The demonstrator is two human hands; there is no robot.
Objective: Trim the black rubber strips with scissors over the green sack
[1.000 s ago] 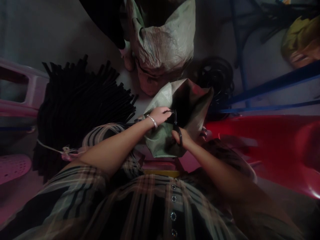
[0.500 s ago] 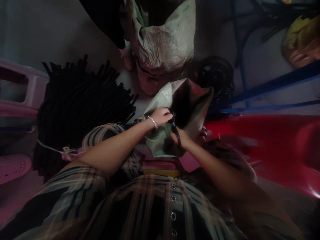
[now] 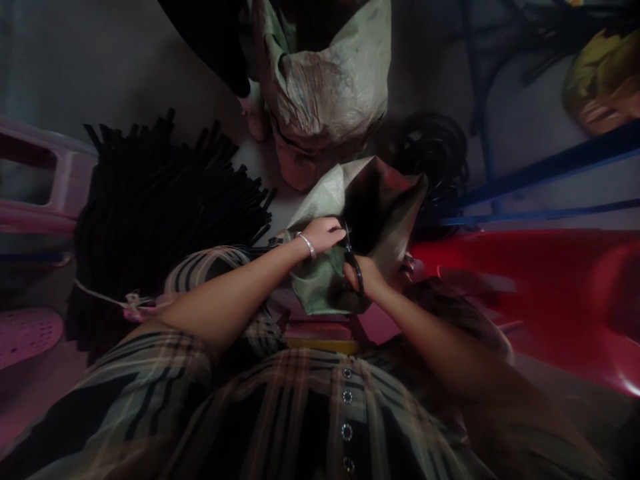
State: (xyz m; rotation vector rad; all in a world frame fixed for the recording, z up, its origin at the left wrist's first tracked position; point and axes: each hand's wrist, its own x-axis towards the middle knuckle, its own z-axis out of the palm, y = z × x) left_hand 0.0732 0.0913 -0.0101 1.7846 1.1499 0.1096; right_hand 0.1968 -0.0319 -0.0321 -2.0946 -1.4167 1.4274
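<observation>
Black-handled scissors [image 3: 355,272] are gripped in my right hand [image 3: 369,277], their blades pointing away from me over the mouth of a greenish-grey sack [image 3: 325,287]. Close to the blade tips, the fingers of my left hand [image 3: 323,235] are closed in a pinch. A small dark thing seems to be between them, too dim to make out. The sack stands open in front of my body, its inside dark with a reddish patch. A bracelet circles my left wrist.
A larger sack [image 3: 330,93] stands beyond, next to a person's foot [image 3: 256,113]. To the left lies a big bundle of black strips [image 3: 165,193], beside a pink plastic stool [image 3: 75,180]. On the right are a red plastic surface [image 3: 540,287], a blue frame [image 3: 550,170] and a black coil [image 3: 433,150].
My right hand and the scissors have shifted slightly towards me and to the right. My left hand stays almost still beside the blades.
</observation>
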